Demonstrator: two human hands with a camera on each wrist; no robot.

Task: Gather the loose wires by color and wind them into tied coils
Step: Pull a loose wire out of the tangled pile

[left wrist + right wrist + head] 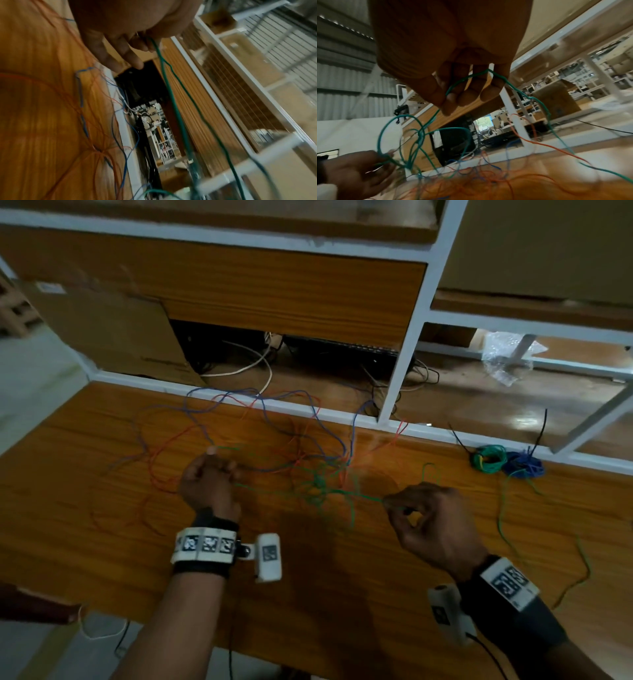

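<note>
**Both hands pinching green wire above the bench**

The left hand (209, 484) and right hand (435, 522) each pinch the thin green wire (322, 491), stretched between them above the wooden bench (102, 559). Loose red wires (164, 446) and blue wires (329, 429) sprawl behind; a tied green coil (488, 458) and blue coil (524, 463) lie far right.
</note>
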